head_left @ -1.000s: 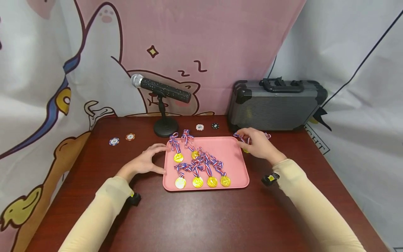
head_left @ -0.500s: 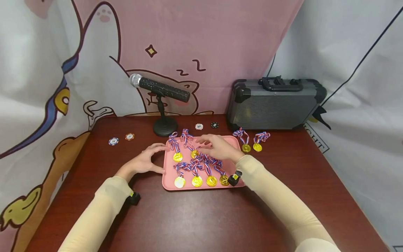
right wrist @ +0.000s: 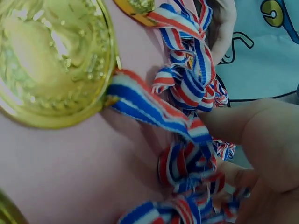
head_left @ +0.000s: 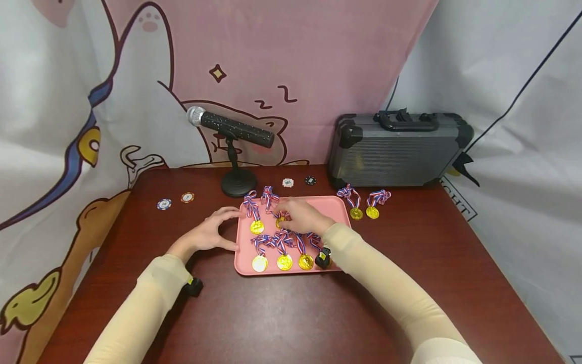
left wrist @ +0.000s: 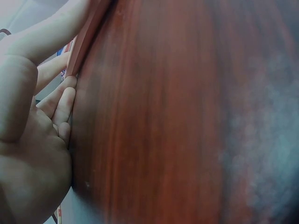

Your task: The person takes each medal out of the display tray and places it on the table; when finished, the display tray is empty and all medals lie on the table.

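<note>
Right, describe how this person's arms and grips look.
The left sleeve and right sleeve are plain cream and long. Each arm carries a small black device with a yellow mark. The left grip and right grip wear no gloves.

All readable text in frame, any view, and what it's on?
"Z": large, pink backdrop
"Z": smaller, same backdrop
"IGHT": white curtain on the right; a longer word may be cut off
Too small to read surely: centre marks on the blue-edged chip, orange-edged chip, white chip and black chip
Gold medals: raised designs, no legible lettering
</note>
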`<action>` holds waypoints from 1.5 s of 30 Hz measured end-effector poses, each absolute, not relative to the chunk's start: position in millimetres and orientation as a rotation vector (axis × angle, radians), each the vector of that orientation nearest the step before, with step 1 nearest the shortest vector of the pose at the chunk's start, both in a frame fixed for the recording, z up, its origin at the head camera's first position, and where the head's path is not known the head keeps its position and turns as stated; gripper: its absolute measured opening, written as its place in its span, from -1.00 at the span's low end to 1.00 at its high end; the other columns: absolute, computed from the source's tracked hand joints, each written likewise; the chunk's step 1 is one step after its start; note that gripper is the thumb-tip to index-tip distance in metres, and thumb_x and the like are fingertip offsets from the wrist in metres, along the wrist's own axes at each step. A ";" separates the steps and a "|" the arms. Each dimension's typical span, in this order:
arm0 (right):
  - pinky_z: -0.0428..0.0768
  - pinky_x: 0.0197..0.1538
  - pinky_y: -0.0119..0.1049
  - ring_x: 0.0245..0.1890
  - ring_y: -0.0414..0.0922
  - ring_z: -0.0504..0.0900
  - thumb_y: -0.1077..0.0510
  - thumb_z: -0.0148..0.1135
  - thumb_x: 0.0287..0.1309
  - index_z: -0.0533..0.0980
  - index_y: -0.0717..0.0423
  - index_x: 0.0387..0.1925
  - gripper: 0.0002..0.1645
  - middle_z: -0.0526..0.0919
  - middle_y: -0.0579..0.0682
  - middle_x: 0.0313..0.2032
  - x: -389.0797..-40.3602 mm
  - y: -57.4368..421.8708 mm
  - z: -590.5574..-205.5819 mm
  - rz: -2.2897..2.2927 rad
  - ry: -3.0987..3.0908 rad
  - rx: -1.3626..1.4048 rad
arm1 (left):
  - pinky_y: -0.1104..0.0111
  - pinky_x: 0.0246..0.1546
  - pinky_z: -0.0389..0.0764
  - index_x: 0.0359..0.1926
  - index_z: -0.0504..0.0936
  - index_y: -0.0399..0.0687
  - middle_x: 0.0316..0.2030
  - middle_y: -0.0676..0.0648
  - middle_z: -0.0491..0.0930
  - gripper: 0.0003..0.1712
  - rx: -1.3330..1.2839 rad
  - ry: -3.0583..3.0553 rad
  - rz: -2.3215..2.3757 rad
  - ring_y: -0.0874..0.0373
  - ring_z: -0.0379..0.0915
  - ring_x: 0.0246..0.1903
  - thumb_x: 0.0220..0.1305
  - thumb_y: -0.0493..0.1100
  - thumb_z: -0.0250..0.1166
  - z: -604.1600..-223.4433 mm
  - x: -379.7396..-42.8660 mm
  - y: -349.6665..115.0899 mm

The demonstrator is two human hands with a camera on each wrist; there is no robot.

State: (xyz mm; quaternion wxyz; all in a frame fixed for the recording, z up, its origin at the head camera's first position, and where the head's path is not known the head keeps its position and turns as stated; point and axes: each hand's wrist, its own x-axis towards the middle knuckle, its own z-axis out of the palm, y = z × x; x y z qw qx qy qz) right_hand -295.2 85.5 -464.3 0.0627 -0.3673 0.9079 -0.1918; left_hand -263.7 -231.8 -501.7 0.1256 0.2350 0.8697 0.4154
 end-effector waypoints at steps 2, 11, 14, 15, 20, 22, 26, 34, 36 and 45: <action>0.50 0.35 0.00 0.21 0.06 0.61 0.13 0.49 0.28 0.70 0.10 0.11 -0.62 0.74 0.04 0.08 -295.0 83.5 -464.8 -0.550 2.748 -1.110 | -0.31 0.46 0.04 0.43 0.52 0.09 0.49 -0.14 0.26 0.04 0.689 2.535 1.211 -0.20 0.07 0.50 -0.12 0.02 0.77 -502.7 -263.9 -231.9; 0.58 0.24 -0.11 0.05 -0.06 0.66 0.18 0.50 0.27 0.74 0.07 0.00 -0.73 0.77 -0.03 0.01 -294.8 78.8 -467.4 -0.565 2.695 -1.113 | -0.32 0.45 0.03 0.43 0.52 0.11 0.49 -0.13 0.27 0.04 0.698 2.538 1.205 -0.21 0.07 0.51 -0.12 0.03 0.76 -503.2 -264.8 -231.6; 0.58 0.23 -0.11 0.03 -0.06 0.66 0.16 0.53 0.24 0.74 0.07 -0.01 -0.71 0.77 -0.03 0.00 -295.2 77.6 -468.0 -0.551 2.699 -1.114 | -0.33 0.45 0.04 0.44 0.51 0.10 0.49 -0.13 0.27 0.04 0.693 2.540 1.198 -0.21 0.07 0.50 -0.11 0.03 0.76 -501.6 -264.0 -231.4; 0.56 0.27 -0.11 0.09 -0.04 0.66 0.17 0.54 0.23 0.74 0.07 0.00 -0.70 0.77 -0.03 0.02 -295.3 77.2 -467.9 -0.541 2.705 -1.115 | -0.33 0.45 0.03 0.44 0.51 0.09 0.49 -0.13 0.27 0.04 0.697 2.540 1.199 -0.22 0.07 0.50 -0.11 0.03 0.76 -501.5 -263.8 -231.3; 0.51 0.32 -0.09 0.18 0.01 0.58 0.27 0.50 0.24 0.73 0.05 -0.01 -0.72 0.76 -0.04 0.05 -295.4 74.6 -465.2 -0.548 2.735 -1.099 | -0.33 0.45 0.03 0.44 0.51 0.09 0.49 -0.14 0.27 0.04 0.697 2.543 1.201 -0.22 0.07 0.50 -0.11 0.03 0.76 -502.1 -263.7 -231.9; 0.53 0.27 -0.09 0.11 -0.01 0.58 0.31 0.49 0.23 0.73 0.04 -0.03 -0.72 0.76 -0.04 0.03 -295.5 74.0 -464.3 -0.572 2.738 -1.091 | -0.32 0.45 0.03 0.44 0.51 0.09 0.50 -0.13 0.26 0.05 0.691 2.544 1.201 -0.21 0.07 0.51 -0.12 0.03 0.76 -502.6 -263.5 -232.2; 0.57 0.23 -0.11 0.05 -0.06 0.62 0.36 0.45 0.25 0.73 0.04 0.00 -0.68 0.75 -0.02 0.04 -295.7 74.3 -463.7 -0.621 2.723 -1.061 | -0.32 0.45 0.04 0.44 0.51 0.09 0.50 -0.12 0.26 0.06 0.686 2.548 1.199 -0.20 0.07 0.51 -0.13 0.04 0.77 -503.3 -263.7 -232.6; 0.51 -0.30 -0.28 -0.41 -0.12 0.56 0.36 0.34 0.31 0.73 0.07 0.06 -0.67 0.76 0.01 -0.10 -298.1 78.9 -457.5 -0.814 2.694 -0.951 | -0.33 0.45 0.03 0.43 0.52 0.09 0.50 -0.11 0.27 0.06 0.686 2.543 1.206 -0.20 0.06 0.51 -0.15 0.05 0.77 -502.2 -263.0 -232.3; 0.49 -0.31 -0.30 -0.41 -0.12 0.55 0.33 0.37 0.31 0.72 0.06 0.09 -0.65 0.75 0.00 -0.06 -298.8 81.6 -453.2 -0.899 2.682 -0.890 | -0.31 0.46 0.04 0.43 0.52 0.07 0.49 -0.12 0.27 0.06 0.687 2.540 1.218 -0.20 0.07 0.51 -0.15 0.03 0.78 -502.3 -263.1 -232.2; 0.65 -0.02 -0.19 -0.09 -0.06 0.73 0.33 0.37 0.31 0.69 0.15 0.14 -0.62 0.74 0.08 0.11 -302.4 108.8 -430.2 -1.288 2.589 -0.836 | -0.37 0.40 -0.01 0.41 0.54 0.12 0.48 -0.10 0.27 0.02 0.693 2.543 1.200 -0.22 0.05 0.50 -0.12 0.08 0.76 -502.8 -263.4 -231.2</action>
